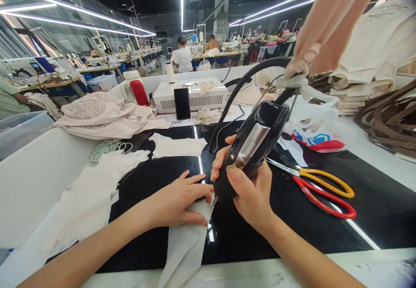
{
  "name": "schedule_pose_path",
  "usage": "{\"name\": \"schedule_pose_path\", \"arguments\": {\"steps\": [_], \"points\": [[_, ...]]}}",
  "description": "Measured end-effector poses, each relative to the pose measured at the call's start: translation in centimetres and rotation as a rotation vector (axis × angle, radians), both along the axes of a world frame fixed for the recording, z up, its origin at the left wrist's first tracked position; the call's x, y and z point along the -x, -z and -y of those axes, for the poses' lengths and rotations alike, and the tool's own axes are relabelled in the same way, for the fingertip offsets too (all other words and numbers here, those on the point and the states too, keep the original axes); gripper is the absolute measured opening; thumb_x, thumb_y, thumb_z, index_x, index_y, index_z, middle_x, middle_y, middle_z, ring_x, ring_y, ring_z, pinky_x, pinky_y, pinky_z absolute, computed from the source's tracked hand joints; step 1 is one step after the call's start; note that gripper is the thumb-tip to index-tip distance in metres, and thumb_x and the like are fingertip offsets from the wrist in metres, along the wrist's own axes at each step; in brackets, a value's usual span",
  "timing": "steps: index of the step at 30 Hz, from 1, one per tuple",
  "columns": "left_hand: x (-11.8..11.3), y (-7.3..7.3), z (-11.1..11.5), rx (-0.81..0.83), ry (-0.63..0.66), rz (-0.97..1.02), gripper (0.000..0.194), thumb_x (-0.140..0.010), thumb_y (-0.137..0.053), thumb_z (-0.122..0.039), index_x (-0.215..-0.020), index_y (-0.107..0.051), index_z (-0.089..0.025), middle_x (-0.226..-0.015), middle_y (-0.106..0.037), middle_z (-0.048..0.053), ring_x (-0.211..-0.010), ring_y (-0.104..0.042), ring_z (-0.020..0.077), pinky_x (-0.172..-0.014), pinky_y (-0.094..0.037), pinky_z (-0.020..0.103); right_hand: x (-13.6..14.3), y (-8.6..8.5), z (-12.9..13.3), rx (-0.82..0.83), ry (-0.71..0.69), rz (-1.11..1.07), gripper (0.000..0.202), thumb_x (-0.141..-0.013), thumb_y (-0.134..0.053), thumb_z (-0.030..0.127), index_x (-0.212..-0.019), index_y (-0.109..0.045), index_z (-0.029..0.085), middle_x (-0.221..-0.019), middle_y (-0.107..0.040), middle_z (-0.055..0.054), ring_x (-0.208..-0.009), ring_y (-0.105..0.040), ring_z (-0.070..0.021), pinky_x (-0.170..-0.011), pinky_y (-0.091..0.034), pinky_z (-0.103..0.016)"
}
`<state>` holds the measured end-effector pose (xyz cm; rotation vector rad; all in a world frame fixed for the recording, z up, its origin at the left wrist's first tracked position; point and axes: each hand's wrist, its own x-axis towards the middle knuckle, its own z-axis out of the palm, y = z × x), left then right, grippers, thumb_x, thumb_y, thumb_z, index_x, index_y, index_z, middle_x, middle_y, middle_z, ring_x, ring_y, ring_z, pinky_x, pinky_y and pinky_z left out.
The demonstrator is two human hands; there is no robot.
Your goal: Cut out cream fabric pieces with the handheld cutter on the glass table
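A black corded handheld tool [255,140] with a silver panel is gripped in my right hand [251,188], fingers wrapped round it and thumb on its front. Its lower tip is beside a pale fabric strip [188,249] on the glossy black work surface [146,240]. My left hand [182,199] lies flat on the upper end of that strip, fingers spread, close to the tip. The strip hangs down over the near edge. A further cut fabric piece [178,145] lies farther back.
Scissors [315,188] with yellow and red handles lie at right. Stacked fabric pieces [87,197] and green cord [108,150] are at left. Behind stand a phone [182,104], a white box [195,93] and a red spool [139,93]. A plastic bag [316,123] sits at right.
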<state>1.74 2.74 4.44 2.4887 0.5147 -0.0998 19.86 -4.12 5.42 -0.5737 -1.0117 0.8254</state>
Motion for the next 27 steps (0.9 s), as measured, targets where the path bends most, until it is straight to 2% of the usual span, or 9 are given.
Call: {"name": "schedule_pose_path", "arguments": {"steps": [2,5,7,10,12,14,18,21,27], "points": [[0.0,0.0,0.1,-0.006,0.002,0.010,0.036,-0.094,-0.089,-0.038,-0.119,-0.066,-0.025,-0.146,-0.068,0.007,-0.156,-0.047,0.0364,-0.133,-0.015,0.076,0.1,0.0,0.0,0.002,-0.006,0.003,0.035,-0.089,-0.088,0.049,-0.106,-0.065,0.029,-0.081,-0.070,0.006,-0.049,-0.054,-0.0092,-0.044,-0.049,-0.023],[-0.1,0.0,0.1,-0.032,0.016,0.052,0.039,-0.093,-0.089,-0.034,-0.124,-0.068,-0.025,-0.141,-0.071,0.007,-0.151,-0.053,0.0338,-0.134,-0.017,0.072,0.4,0.0,0.0,0.018,0.045,0.023,0.038,-0.087,-0.089,0.052,-0.105,-0.065,0.028,-0.083,-0.071,0.004,-0.059,-0.062,-0.0123,-0.055,-0.059,-0.028],[-0.1,0.1,0.1,-0.059,0.041,0.085,0.046,-0.093,-0.089,-0.032,-0.133,-0.067,-0.026,-0.144,-0.070,0.008,-0.154,-0.050,0.0332,-0.135,-0.016,0.070,0.6,0.1,-0.1,0.025,0.070,0.038,0.040,-0.087,-0.089,0.053,-0.107,-0.065,0.027,-0.085,-0.072,0.003,-0.068,-0.067,-0.0156,-0.067,-0.064,-0.034],[0.0,0.3,0.2,-0.088,0.068,0.103,0.057,-0.093,-0.089,-0.031,-0.144,-0.063,-0.030,-0.158,-0.062,0.008,-0.163,-0.039,0.0335,-0.136,-0.013,0.070,0.9,0.2,-0.2,0.036,0.054,0.054,0.040,-0.087,-0.087,0.055,-0.104,-0.063,0.028,-0.084,-0.071,0.002,-0.069,-0.068,-0.0171,-0.068,-0.065,-0.036],[0.0,0.4,0.2,-0.091,0.066,0.109,0.053,-0.093,-0.089,-0.030,-0.141,-0.066,-0.030,-0.160,-0.061,0.007,-0.165,-0.036,0.0334,-0.137,-0.014,0.069,1.0,0.2,-0.1,0.044,0.042,0.064,0.041,-0.086,-0.087,0.057,-0.100,-0.062,0.028,-0.084,-0.070,0.002,-0.069,-0.068,-0.0177,-0.067,-0.064,-0.037],[0.1,0.3,0.2,-0.077,0.058,0.112,0.043,-0.093,-0.089,-0.029,-0.132,-0.071,-0.029,-0.154,-0.066,0.006,-0.163,-0.039,0.0332,-0.137,-0.016,0.068,0.9,0.1,-0.1,0.042,0.046,0.064,0.042,-0.085,-0.088,0.057,-0.101,-0.063,0.027,-0.084,-0.070,0.002,-0.068,-0.067,-0.0174,-0.067,-0.064,-0.036],[0.1,-0.1,0.3,-0.043,0.032,0.051,0.030,-0.096,-0.086,-0.031,-0.120,-0.071,-0.026,-0.141,-0.072,0.005,-0.158,-0.045,0.0354,-0.133,-0.014,0.075,0.2,0.0,0.2,0.027,0.073,0.017,0.041,-0.087,-0.088,0.051,-0.113,-0.066,0.028,-0.084,-0.072,0.004,-0.062,-0.064,-0.0145,-0.060,-0.059,-0.031],[0.1,-0.3,0.3,-0.039,0.018,0.003,0.027,-0.096,-0.086,-0.032,-0.116,-0.069,-0.025,-0.142,-0.071,0.005,-0.159,-0.043,0.0374,-0.131,-0.014,0.079,-0.1,0.1,0.2,0.030,0.085,0.001,0.046,-0.086,-0.089,0.050,-0.119,-0.066,0.029,-0.083,-0.072,0.004,-0.063,-0.065,-0.0148,-0.059,-0.058,-0.030],[0.0,-0.4,0.3,-0.032,0.024,0.016,0.027,-0.096,-0.086,-0.031,-0.116,-0.069,-0.026,-0.140,-0.072,0.005,-0.157,-0.046,0.0356,-0.131,-0.013,0.079,0.0,0.3,0.1,0.038,0.110,0.018,0.039,-0.086,-0.087,0.043,-0.115,-0.066,0.028,-0.082,-0.071,0.004,-0.061,-0.063,-0.0146,-0.058,-0.058,-0.030]]}}
